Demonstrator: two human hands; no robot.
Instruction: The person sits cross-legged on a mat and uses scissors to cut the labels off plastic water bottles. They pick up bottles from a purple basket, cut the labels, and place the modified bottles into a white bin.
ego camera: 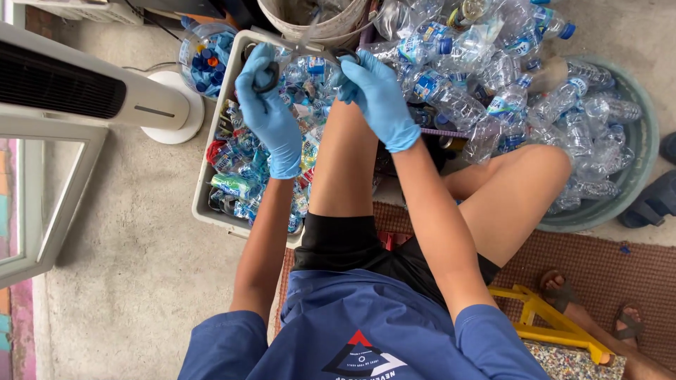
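Note:
Both my hands wear blue gloves. My left hand (266, 105) grips one black handle of a large pair of scissors (304, 46), and my right hand (379, 95) grips the other handle. The scissors are spread wide, with the metal blades crossing just below a white bucket (318, 27). Under my hands stands a pale rectangular bin (209, 176) filled with torn bottle labels and plastic scraps. My bare knee rises between my arms.
A heap of clear plastic bottles (486, 77) spills to the right into a green basin (644, 141). A clear jar of blue caps (204, 56) and a white fan (105, 91) stand at left. Another person's sandalled feet (627, 324) and a yellow frame (556, 324) lie at lower right.

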